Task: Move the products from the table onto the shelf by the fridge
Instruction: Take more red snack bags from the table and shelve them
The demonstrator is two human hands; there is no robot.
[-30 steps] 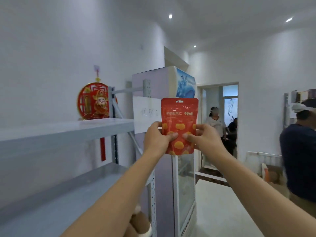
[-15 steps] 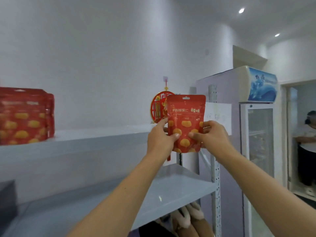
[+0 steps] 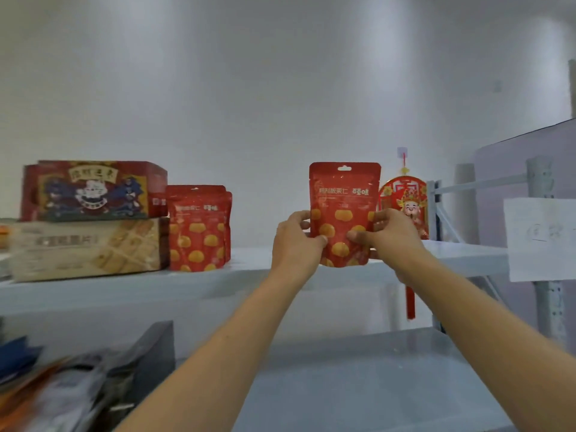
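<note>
Red pouch (image 3: 343,194) pinched upright between left hand (image 3: 294,244) and right hand (image 3: 389,238).

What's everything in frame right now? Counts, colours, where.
held pouch: 1, red with orange print, upright at upper-shelf height, right of centre
shelved pouches: at least 2, same red, standing on upper shelf beside the boxes
illustrated box: 1, red, stacked on beige box
beige box: 1, beige, upper shelf, left
upper shelf: 1, pale grey
lower shelf: 1, pale grey, below
blurred packages: count unclear, mixed colours, lower left
wall ornament: 1, red and gold, on wall behind held pouch
paper sheet: 1, white, on shelf upright, right
left hand: grips held pouch's left edge
right hand: grips its right edge
</note>
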